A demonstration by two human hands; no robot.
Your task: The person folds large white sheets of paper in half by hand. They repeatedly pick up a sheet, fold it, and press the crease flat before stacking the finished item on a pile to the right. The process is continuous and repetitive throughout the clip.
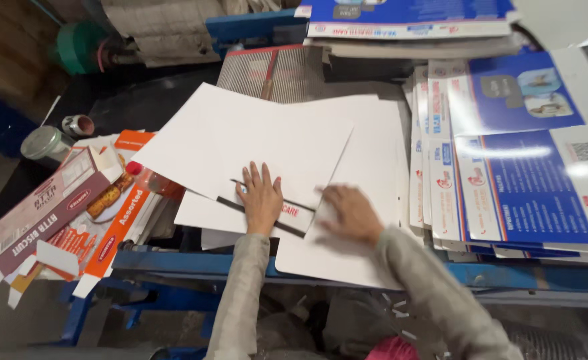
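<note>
1. Several white sheets [274, 143] lie fanned and uneven in the middle of the blue table [194, 261], not squared into a pile; sorting looks only partly done.
2. A printed blue stack [520, 187] sits ordered at right; flattened orange cartons [117, 220] lie loose at left.
3. The left hand [262, 198] rests flat, fingers spread, on the near sheets.
4. The right hand [348, 212], blurred, presses a sheet just beside it; it seems open, gripping nothing.

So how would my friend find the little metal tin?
Start at the blue table and look to its far left, past the flattened orange and white cartons. The tin stands there on the dark surface, the only round, silvery thing, beside a smaller round pot.
</note>
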